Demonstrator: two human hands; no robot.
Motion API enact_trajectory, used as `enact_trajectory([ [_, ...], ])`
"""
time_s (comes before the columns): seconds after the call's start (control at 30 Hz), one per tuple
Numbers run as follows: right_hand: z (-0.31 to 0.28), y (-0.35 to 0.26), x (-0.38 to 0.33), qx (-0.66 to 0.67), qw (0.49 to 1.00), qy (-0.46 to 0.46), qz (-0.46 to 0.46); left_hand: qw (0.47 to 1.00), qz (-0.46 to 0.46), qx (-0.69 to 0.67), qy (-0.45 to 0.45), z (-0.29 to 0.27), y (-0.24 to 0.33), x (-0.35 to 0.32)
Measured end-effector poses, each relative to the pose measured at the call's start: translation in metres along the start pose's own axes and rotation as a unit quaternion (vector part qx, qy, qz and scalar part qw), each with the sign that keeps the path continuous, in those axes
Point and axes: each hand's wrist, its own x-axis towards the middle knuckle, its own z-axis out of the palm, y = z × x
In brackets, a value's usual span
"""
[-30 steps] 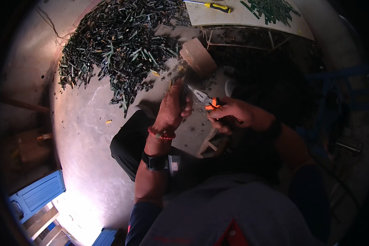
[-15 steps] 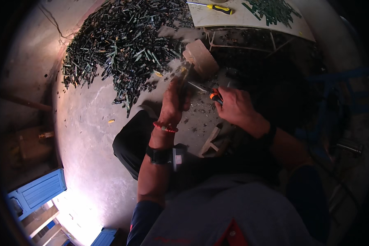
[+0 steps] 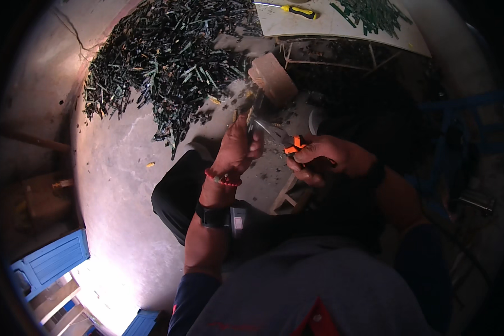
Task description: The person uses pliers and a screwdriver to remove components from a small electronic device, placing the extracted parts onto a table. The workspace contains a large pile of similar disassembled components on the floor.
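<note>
My left hand [image 3: 238, 147] is closed round a thin, narrow strip [image 3: 256, 105] that points up and away from its fingers, beside a tan block [image 3: 273, 79] on the floor. What the strip is made of is hard to make out. In my right hand [image 3: 327, 158] is a pair of pliers [image 3: 295, 145] with orange and black grips. Their slim metal jaws, blurred, reach left to the strip near my left fingertips; whether they touch it I cannot tell. Shadow hides part of the right hand's fingers.
A large heap of dark strips [image 3: 168, 67] covers the floor at far left. On a low pale table [image 3: 330, 25] at the back lie a yellow-and-black screwdriver [image 3: 302, 12] and green strips [image 3: 375, 17]. A small wooden frame [image 3: 285, 196] stands between my legs.
My right hand has turned and moved slightly down, showing more of the orange grips. The left hand keeps the strip, tilted a little differently, close to the block.
</note>
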Motion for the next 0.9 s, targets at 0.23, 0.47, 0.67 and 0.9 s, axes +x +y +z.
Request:
enact_trajectory([
  [0.23,0.005,-0.001,0.008,-0.133,0.988,0.039,-0.062,0.991,-0.036,-0.026,-0.128,-0.024,0.001,0.01],
  [0.47,-0.002,0.028,0.034,-0.571,0.684,0.4,-0.216,0.998,-0.036,-0.012,0.055,-0.017,0.009,0.015],
  [0.67,0.007,0.028,0.039,-0.627,0.589,0.442,-0.253,0.994,0.064,0.06,0.061,-0.02,0.0,0.017],
  [0.9,0.014,0.02,0.031,-0.214,0.954,0.186,-0.093,0.995,0.064,0.035,0.073,-0.011,-0.002,0.023],
])
